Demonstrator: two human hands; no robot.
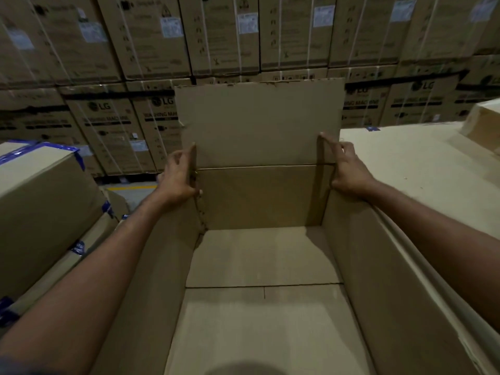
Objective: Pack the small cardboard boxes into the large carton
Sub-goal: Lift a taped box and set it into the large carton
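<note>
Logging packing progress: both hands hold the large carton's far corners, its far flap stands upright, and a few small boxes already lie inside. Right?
Not quite. The head view shows no small boxes inside the large carton; its floor is bare. The left hand and right hand do hold its far corners, far flap upright.

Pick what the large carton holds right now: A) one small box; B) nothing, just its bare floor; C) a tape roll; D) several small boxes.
B: the large carton shows only bare cardboard inside, while the left hand and right hand grip its far corners.
</note>
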